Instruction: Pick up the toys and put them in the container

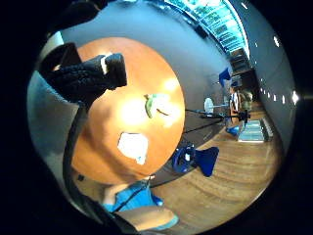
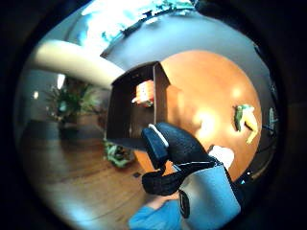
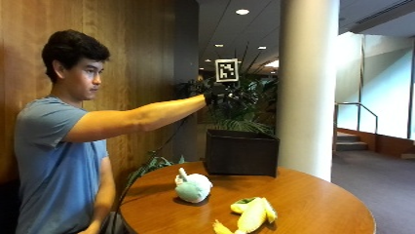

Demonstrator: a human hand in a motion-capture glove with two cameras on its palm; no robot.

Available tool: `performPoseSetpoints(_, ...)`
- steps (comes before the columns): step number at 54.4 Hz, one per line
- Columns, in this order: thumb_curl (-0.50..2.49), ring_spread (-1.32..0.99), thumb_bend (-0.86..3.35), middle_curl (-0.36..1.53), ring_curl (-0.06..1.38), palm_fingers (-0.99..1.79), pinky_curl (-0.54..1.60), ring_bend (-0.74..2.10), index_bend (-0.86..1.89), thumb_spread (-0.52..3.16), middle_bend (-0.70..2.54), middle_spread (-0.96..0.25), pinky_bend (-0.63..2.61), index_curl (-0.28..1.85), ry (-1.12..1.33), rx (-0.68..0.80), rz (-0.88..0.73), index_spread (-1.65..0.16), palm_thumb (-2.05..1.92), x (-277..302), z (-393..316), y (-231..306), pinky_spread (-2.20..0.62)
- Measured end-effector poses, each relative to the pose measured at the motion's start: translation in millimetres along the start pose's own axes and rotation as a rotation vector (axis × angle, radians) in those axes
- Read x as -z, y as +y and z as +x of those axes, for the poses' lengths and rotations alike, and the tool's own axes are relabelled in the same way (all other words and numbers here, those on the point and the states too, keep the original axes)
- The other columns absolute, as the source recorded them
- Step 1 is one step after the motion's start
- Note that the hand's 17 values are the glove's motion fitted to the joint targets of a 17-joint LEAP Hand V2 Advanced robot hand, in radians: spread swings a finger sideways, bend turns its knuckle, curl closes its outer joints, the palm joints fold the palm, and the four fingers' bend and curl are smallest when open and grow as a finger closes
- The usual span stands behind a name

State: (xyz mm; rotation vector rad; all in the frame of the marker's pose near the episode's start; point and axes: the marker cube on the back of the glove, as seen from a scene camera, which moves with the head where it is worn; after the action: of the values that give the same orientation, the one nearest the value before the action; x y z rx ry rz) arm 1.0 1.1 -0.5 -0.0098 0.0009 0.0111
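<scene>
Fingers (image 2: 165,143) of the gloved right hand (image 3: 214,93) are seen loosely bent, with nothing held between them.
An outstretched arm carries that hand high above the dark container (image 3: 240,152), which stands on the round wooden table (image 3: 324,204) at its far side. An orange toy (image 2: 145,92) is seen lying inside the container in the thumb-side palm view. Two toys are left on the tabletop, well apart from the container: a pale green and white plush toy (image 3: 193,187) nearer the person, and a yellow and green plush toy (image 3: 250,214) lying near the front edge, close beside the first. Behind the container, a white pillar (image 3: 308,87) and leafy plants (image 3: 250,105) are seen.
</scene>
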Motion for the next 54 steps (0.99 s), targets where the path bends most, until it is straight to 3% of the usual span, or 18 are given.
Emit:
performPoseSetpoints(7, 0.06, 0.0, 0.0, 0.04, 0.11, 0.2, 0.3, 0.43, 0.06, 0.75, 0.15, 0.02, 1.01, 0.02, -0.041, -0.099, -0.02, -0.21, 0.03, 7.3, -2.5, 2.6, 0.0)
performPoseSetpoints(10, 0.08, -0.01, -0.01, 0.06, 0.12, 0.16, 0.32, 0.47, 0.08, 0.86, 0.17, 0.02, 1.06, 0.03, -0.088, -0.056, -0.015, -0.23, 0.02, 12.4, -1.1, 9.1, 0.0)
performPoseSetpoints(14, 0.11, -0.01, -0.01, 0.09, 0.14, 0.13, 0.34, 0.52, 0.1, 0.95, 0.19, 0.03, 1.11, 0.04, -0.047, -0.009, -0.035, -0.26, 0.02, 12.8, 7.3, 19.5, -0.01)
performPoseSetpoints(24, 0.16, 0.0, -0.02, 0.16, 0.17, 0.07, 0.36, 0.59, 0.13, 1.07, 0.21, 0.03, 1.18, 0.09, -0.121, -0.146, -0.045, -0.28, 0.01, 18.4, 16.2, 43.2, 0.0)
performPoseSetpoints(33, 0.19, 0.0, -0.02, 0.21, 0.19, 0.05, 0.37, 0.65, 0.13, 1.1, 0.21, 0.02, 1.23, 0.12, -0.095, -0.188, -0.122, -0.29, 0.0, -10.7, 45.3, 74.6, 0.0)
performPoseSetpoints(39, 0.21, 0.01, -0.02, 0.24, 0.2, 0.04, 0.37, 0.67, 0.14, 1.1, 0.21, 0.02, 1.27, 0.14, -0.084, -0.049, -0.188, -0.29, 0.0, -43.1, 69.1, 104.4, 0.0)
performPoseSetpoints(48, 0.23, 0.01, -0.02, 0.27, 0.2, 0.0, 0.38, 0.68, 0.15, 1.11, 0.21, 0.03, 1.31, 0.17, 0.05, -0.233, -0.22, -0.29, 0.0, -90.1, 100.2, 125.8, 0.01)
performPoseSetpoints(54, 0.24, 0.02, -0.02, 0.29, 0.2, -0.01, 0.38, 0.68, 0.15, 1.11, 0.2, 0.03, 1.33, 0.19, 0.04, -0.161, -0.229, -0.29, 0.0, -117.3, 105.4, 142.2, 0.01)
